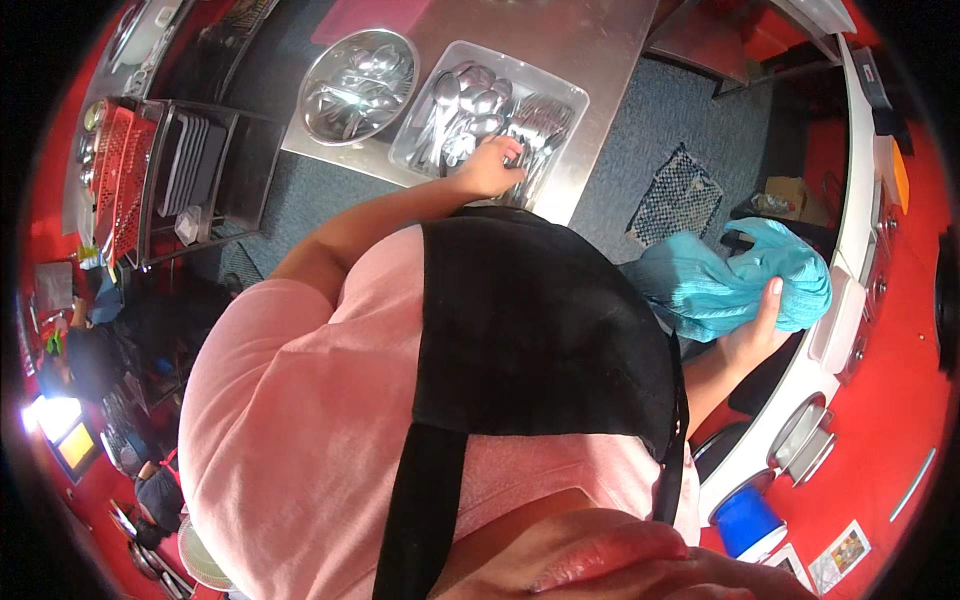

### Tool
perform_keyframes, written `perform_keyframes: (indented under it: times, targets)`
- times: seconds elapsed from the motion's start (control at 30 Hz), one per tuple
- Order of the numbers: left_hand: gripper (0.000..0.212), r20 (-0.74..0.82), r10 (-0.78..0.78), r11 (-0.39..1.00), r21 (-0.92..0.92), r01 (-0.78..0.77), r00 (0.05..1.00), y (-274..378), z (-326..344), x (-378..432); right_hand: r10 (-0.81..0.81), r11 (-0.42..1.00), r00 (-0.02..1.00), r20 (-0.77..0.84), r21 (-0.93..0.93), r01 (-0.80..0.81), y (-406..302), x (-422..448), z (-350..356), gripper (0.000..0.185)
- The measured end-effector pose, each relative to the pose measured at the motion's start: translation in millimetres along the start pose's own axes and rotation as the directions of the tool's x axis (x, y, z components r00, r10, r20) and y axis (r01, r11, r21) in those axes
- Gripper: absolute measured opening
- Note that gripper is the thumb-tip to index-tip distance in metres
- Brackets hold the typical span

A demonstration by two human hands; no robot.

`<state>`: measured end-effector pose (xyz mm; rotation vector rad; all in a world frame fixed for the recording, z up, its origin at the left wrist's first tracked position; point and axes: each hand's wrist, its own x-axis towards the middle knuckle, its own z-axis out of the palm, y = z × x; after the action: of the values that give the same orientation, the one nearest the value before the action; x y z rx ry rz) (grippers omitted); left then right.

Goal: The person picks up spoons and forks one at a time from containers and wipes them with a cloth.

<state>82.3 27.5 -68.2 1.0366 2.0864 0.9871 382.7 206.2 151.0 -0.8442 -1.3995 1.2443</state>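
Note:
My left hand [491, 166] is over the near side of a grey plastic cutlery tray [574, 94], its fingers curled down among the cutlery. Whether a piece is between the fingers is hidden. Metal spoons [476, 97] fill the tray's left part, and forks [541, 120] lie on the right. Out to the right side, my right hand [754, 334] grips a bunched teal cloth [697, 281], thumb on top. Left of the tray stands a round metal bowl [306, 112] holding mixed, shiny cutlery.
Tray and bowl stand on a stainless steel table [600, 45], with a pink sheet [367, 19] at its far edge. A checked mat [675, 195] lies on the floor at right. Leftward is a rack with red baskets [124, 180]; other people [94, 360] are beyond it.

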Motion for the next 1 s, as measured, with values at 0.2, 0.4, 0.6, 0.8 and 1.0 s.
perform_keyframes:
  times: [0.2, 0.4, 0.6, 0.8, 1.0]
  targets:
    - [0.049, -0.001, 0.044, 0.990, 0.137, -0.043, 0.999, 4.2, -4.2, -1.9, 0.057, 0.997, 0.998, -0.022, 0.043, -0.056, 7.0, 0.2, -8.1, 0.039]
    - [0.051, -0.099, 0.028, 0.989, 0.150, -0.013, 0.995, 7.6, -7.7, -4.9, 0.032, 0.999, 0.999, 0.024, 0.035, -0.032, 6.1, -2.4, -1.1, 0.042]
    - [0.031, -0.208, 0.270, 0.958, 0.152, -0.242, 0.940, 20.6, -90.0, -10.5, 0.019, 1.000, 0.995, -0.094, -0.023, -0.021, -2.5, -8.9, 3.4, 0.035]
    - [0.035, -0.151, 0.267, 0.756, 0.646, -0.110, 0.952, -88.8, -230.4, -5.2, -0.012, 1.000, 0.994, -0.108, -0.004, 0.012, -11.7, -20.8, 16.6, 0.036]
    - [0.042, -0.043, 0.012, 0.652, 0.758, 0.025, 0.999, -106.8, -270.7, 5.1, -0.012, 1.000, 0.993, -0.122, -0.005, 0.011, -24.4, -46.0, 43.9, 0.038]
